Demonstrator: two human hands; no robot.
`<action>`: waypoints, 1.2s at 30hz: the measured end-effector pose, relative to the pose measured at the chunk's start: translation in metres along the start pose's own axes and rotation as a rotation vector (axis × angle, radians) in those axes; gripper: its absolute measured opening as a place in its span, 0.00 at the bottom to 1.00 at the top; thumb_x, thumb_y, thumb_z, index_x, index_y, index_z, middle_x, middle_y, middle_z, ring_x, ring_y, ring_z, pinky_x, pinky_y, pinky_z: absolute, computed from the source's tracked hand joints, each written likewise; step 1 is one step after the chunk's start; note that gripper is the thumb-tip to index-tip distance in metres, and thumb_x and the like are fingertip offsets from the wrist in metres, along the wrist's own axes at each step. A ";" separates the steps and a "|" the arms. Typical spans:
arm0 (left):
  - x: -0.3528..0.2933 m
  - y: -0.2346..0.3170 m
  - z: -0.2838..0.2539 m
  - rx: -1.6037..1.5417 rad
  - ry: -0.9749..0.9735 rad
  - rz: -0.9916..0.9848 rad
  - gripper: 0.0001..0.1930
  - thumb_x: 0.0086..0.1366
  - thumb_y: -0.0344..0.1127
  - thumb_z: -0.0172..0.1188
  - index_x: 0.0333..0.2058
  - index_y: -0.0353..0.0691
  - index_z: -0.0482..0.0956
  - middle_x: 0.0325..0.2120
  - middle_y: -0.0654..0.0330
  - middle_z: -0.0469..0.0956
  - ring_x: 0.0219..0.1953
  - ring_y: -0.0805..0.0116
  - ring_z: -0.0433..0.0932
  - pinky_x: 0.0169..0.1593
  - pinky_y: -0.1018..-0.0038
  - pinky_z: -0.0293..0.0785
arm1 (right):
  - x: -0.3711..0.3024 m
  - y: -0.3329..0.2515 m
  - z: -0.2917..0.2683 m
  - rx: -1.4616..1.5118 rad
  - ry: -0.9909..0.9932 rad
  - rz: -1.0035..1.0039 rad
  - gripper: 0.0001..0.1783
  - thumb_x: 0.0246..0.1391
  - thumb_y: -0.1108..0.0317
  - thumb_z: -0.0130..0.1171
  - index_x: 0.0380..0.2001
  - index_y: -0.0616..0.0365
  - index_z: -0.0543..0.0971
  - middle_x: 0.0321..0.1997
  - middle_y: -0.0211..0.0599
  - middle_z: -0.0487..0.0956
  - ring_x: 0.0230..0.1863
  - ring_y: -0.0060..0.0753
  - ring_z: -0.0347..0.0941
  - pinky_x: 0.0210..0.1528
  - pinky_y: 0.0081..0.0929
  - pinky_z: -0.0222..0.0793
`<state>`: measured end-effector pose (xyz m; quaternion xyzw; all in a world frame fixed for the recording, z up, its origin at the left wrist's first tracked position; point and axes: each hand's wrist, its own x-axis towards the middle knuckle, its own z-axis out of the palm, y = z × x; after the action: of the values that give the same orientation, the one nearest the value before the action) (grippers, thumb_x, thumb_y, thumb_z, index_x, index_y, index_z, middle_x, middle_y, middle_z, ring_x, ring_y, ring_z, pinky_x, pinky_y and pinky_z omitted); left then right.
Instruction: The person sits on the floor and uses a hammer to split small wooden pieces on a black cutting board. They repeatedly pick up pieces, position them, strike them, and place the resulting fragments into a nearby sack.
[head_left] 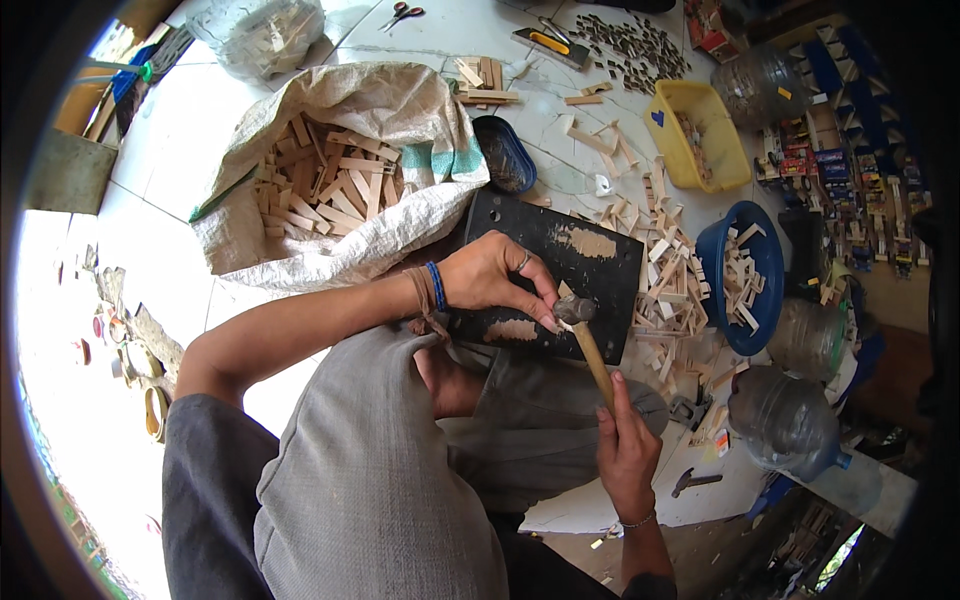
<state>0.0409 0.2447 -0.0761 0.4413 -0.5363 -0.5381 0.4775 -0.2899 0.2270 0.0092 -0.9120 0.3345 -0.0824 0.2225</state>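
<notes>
My right hand (627, 440) is wrapped round the wooden handle of a hammer (594, 362). The hammer's metal head is over the fingertips of my left hand (500, 275). Those fingers are pinched on a small wooden piece (565, 289), mostly hidden by the fingers and the hammer head. Beneath both lies a black board (612, 275) with worn, light brown patches, close to my knees. Just right of the board, many small joined wooden pieces (672, 275) lie in a heap.
Left of the board, a white woven sack (330, 262) holds loose wooden strips. Beyond the board stand a dark blue tray (515, 150) and a yellow tub (690, 92). A blue basin (712, 270) with wooden pieces and a large plastic bottle (785, 415) stand right. Another hammer (697, 481) lies nearby.
</notes>
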 end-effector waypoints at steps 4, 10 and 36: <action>-0.001 -0.003 0.000 -0.041 -0.007 0.004 0.09 0.58 0.33 0.77 0.37 0.39 0.91 0.37 0.60 0.88 0.42 0.70 0.85 0.50 0.73 0.79 | 0.001 0.001 -0.002 0.007 0.186 -0.106 0.34 0.61 0.76 0.66 0.70 0.55 0.71 0.33 0.41 0.82 0.26 0.40 0.80 0.30 0.37 0.75; 0.001 -0.006 -0.001 -0.030 -0.004 0.039 0.09 0.59 0.33 0.77 0.38 0.38 0.90 0.38 0.60 0.89 0.43 0.70 0.85 0.49 0.73 0.80 | -0.001 0.004 -0.006 -0.099 -0.022 -0.051 0.32 0.61 0.75 0.66 0.69 0.58 0.72 0.37 0.45 0.84 0.30 0.43 0.83 0.32 0.35 0.77; 0.003 -0.003 0.004 0.068 -0.053 0.161 0.13 0.58 0.34 0.78 0.41 0.39 0.87 0.40 0.59 0.87 0.46 0.65 0.84 0.52 0.69 0.78 | 0.094 -0.023 0.049 0.813 0.022 0.659 0.16 0.69 0.55 0.64 0.38 0.58 0.80 0.21 0.17 0.68 0.18 0.09 0.58 0.18 0.17 0.52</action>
<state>0.0367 0.2422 -0.0793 0.3984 -0.6004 -0.4910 0.4896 -0.1904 0.1993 -0.0233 -0.5974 0.5470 -0.1409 0.5693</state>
